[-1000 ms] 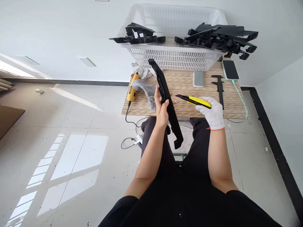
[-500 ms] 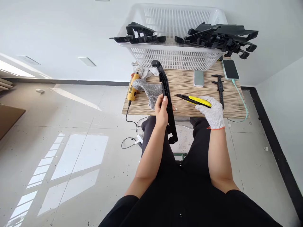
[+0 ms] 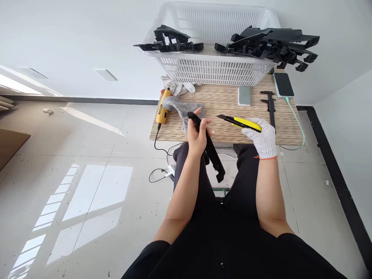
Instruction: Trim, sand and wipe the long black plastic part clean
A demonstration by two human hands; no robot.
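My bare left hand (image 3: pixel 197 136) is closed around a long black plastic part (image 3: pixel 211 151). The part tilts steeply, its lower end hanging below the table's front edge over my lap. My right hand (image 3: pixel 263 137), in a white knit glove, grips a yellow and black utility knife (image 3: pixel 241 123) whose blade end points left over the table. The two hands are a short way apart. A grey glove (image 3: pixel 182 107) lies on the table just behind my left hand.
A small wood-grain table (image 3: pixel 226 106) bears a white mesh basket (image 3: pixel 215 69) with black plastic parts (image 3: pixel 270 44) laid across its rim. A yellow rotary tool (image 3: pixel 162 111), a white cloth (image 3: pixel 177 88), a grey block (image 3: pixel 244 96), a black caliper (image 3: pixel 271 106) and a charging phone (image 3: pixel 283 85) also lie there.
My left hand has swung the black part from lying nearly flat across the table to a steep tilt, its far end drawn back toward me. The right hand with the knife has barely moved.
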